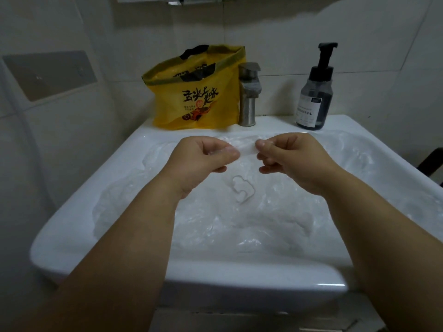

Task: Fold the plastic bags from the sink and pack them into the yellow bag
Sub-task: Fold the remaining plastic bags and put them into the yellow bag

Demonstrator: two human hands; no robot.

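Likely early. Sink (96, 259) heaped with unfolded plastic bags (239, 224). Left hand (203, 155), right hand (291, 156) above sink, fingers pinching 1 clear bag (247, 149). Yellow bag (196, 101) on sink's back ledge, open.

Clear plastic bags (239, 212) hid the floor of the sink (72, 236). A dark object (431, 161) was cut off by the frame's right edge, its identity unclear, and the small print on the soap bottle's (314, 97) label was illegible.
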